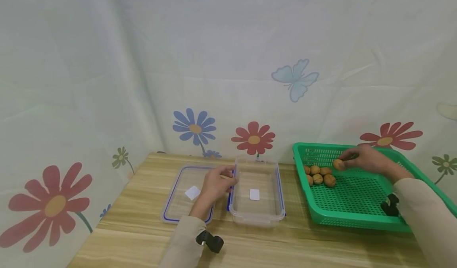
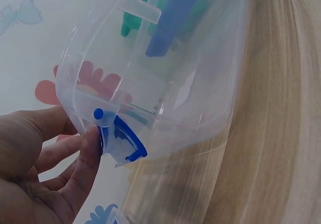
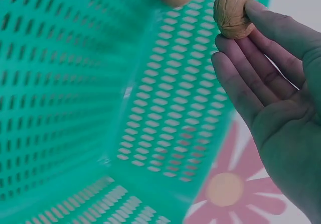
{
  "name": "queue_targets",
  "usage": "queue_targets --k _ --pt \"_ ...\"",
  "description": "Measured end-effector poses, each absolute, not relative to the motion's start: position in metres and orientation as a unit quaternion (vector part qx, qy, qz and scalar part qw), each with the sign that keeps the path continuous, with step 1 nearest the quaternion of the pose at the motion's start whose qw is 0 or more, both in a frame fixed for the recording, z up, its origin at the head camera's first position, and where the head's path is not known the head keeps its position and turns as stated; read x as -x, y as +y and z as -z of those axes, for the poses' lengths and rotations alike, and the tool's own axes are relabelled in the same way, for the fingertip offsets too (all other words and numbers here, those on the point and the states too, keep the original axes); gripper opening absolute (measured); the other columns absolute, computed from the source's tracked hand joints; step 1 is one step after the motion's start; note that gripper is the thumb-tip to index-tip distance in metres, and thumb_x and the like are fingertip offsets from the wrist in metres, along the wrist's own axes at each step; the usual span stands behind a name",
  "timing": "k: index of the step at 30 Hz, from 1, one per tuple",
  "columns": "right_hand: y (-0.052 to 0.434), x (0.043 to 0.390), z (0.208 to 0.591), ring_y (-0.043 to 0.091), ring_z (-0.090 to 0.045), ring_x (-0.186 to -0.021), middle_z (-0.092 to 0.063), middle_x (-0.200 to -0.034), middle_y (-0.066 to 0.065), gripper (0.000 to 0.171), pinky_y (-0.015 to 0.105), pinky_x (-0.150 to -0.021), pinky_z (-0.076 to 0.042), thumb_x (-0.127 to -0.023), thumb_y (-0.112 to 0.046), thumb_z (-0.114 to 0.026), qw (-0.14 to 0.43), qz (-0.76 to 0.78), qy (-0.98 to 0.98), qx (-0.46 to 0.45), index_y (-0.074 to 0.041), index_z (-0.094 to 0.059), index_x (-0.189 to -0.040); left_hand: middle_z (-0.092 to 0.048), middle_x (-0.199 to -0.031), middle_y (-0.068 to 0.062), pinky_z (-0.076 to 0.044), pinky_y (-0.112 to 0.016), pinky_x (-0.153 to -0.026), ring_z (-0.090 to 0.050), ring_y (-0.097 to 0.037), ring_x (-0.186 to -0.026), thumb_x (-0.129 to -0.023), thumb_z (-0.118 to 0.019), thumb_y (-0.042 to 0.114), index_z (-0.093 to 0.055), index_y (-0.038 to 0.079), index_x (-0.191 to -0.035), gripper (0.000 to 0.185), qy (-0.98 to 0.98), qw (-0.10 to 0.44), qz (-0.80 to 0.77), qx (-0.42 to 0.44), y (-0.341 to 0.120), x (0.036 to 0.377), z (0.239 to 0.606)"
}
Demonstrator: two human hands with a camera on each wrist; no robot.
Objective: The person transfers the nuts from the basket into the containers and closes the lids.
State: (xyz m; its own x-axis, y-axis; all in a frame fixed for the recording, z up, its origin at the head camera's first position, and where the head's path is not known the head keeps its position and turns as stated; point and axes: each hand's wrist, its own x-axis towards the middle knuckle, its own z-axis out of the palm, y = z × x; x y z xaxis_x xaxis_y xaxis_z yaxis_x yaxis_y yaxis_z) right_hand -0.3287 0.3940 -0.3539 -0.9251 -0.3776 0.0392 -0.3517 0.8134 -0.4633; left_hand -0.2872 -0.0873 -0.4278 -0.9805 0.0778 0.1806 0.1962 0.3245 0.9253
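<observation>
1. We work at a wooden table (image 1: 143, 224) hung round with a flowered cloth (image 1: 228, 62).
2. At our right stands a green basket (image 1: 357, 216). About five walnuts (image 1: 319, 175) lie grouped in its far left corner, so most of the stock is not yet taken out.
3. In the middle sits a clear box (image 1: 256, 216) with blue clips. We see nothing in it but a small white label on its floor, so no nut has been put in yet, as far as the head view shows.
4. Just left of the box lies its lid (image 1: 175, 204), flat on the table and off the box; closing the box, if that is wanted, is not done.
5. Our left hand (image 1: 216, 182) rests at the box's left rim, fingers loosely bent. In the left wrist view a fingertip touches the blue clip (image 2: 120, 141). We judge it steadies the box, not grips it.
6. Our right hand (image 1: 362, 159) hovers over the basket's far part, above the other nuts, and pinches one walnut (image 3: 232, 13) between thumb and fingertips. The other fingers lie nearly straight.
7. We judge the work barely begun: one nut is lifted, none is delivered, and the rest wait in the basket.
</observation>
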Motion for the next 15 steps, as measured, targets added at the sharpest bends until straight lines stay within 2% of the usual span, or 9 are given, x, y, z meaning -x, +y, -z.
queue_targets --k 5,15 --pt "0.378 0.321 0.336 0.041 -0.070 -0.107 -0.076 -0.112 0.012 0.029 0.053 -0.083 -0.063 -0.101 -0.018 -0.075 -0.007 0.225 0.953 0.201 0.004 -0.074 -0.121 -0.072 -0.105 -0.018 -0.067 -0.036 -0.062 -0.072 -0.021 -0.067 -0.092 -0.078 -0.003 -0.070 -0.003 -0.133 0.042 -0.815 0.052 0.572 0.083 -0.089 0.287 0.429" --pt "0.347 0.301 0.306 0.037 -0.072 -0.107 -0.077 -0.114 0.012 0.030 0.035 -0.082 -0.062 -0.101 -0.018 -0.077 -0.058 0.221 0.951 0.207 0.001 -0.074 -0.123 -0.073 -0.105 -0.019 -0.066 -0.033 -0.061 -0.073 -0.024 -0.069 -0.092 -0.077 -0.004 -0.070 -0.004 -0.134 0.042 -0.810 0.051 0.577 0.088 -0.090 0.288 0.431"
